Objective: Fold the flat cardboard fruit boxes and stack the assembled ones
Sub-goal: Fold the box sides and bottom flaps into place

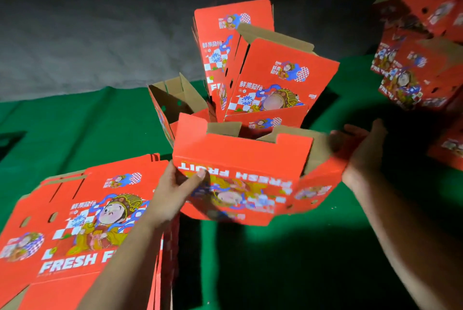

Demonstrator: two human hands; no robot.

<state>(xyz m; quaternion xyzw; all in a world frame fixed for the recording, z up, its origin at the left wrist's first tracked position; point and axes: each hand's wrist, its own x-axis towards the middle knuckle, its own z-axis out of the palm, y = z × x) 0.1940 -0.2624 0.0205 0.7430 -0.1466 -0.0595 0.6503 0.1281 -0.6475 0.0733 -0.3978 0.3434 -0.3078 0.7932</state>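
The job looks somewhere in the middle. A partly formed box is held up over the green counter, its top flaps not yet closed and its print upside down to the wearer. The left hand grips its near left corner, thumb laid on the printed front, while the right hand has its fingers apart and fairly straight against the right end flap. Behind it several opened boxes lean loosely together (more a heap than a tidy stack), and at the far right a stack of boxes stands higher. A pile of flat boxes lies at the left, so a good deal of folding is left, by my reckoning.
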